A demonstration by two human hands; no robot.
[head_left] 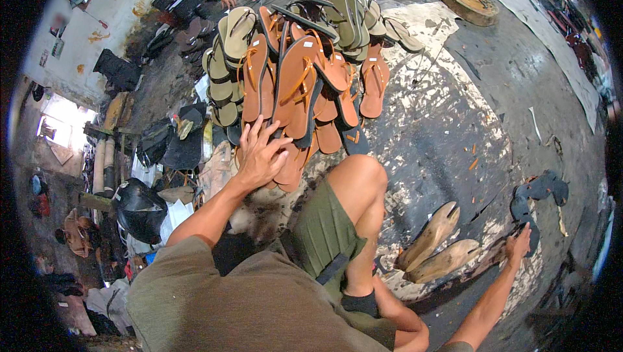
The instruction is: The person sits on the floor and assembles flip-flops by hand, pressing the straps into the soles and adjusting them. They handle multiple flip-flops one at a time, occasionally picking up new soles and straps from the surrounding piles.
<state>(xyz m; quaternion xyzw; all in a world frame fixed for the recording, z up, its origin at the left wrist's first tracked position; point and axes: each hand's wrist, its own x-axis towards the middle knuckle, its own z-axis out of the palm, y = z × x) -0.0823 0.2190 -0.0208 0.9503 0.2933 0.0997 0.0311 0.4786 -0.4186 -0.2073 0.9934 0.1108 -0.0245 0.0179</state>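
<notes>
My left hand (261, 157) rests with spread fingers on the lower edge of a heap of brown flip-flops (297, 86), touching their soles. Olive-green flip-flops (239, 33) are stacked on the heap's left side and more lie at its top. Out to the right, my right hand (517, 245) has its fingers closed at the edge of a dark sole-shaped piece (533, 240); the fingertips are small and partly hidden. Beyond it lie more dark sole-like pieces (542, 188). Two wooden shoe lasts (429, 236) sit on the floor between my leg and my right hand.
A round wooden block (467, 0) stands at the far right. A pale, worn sheet (422, 21) lies beside the heap. To my left are a black helmet-like object (138, 210) and clutter. Another person's hand (228, 0) reaches down at the back.
</notes>
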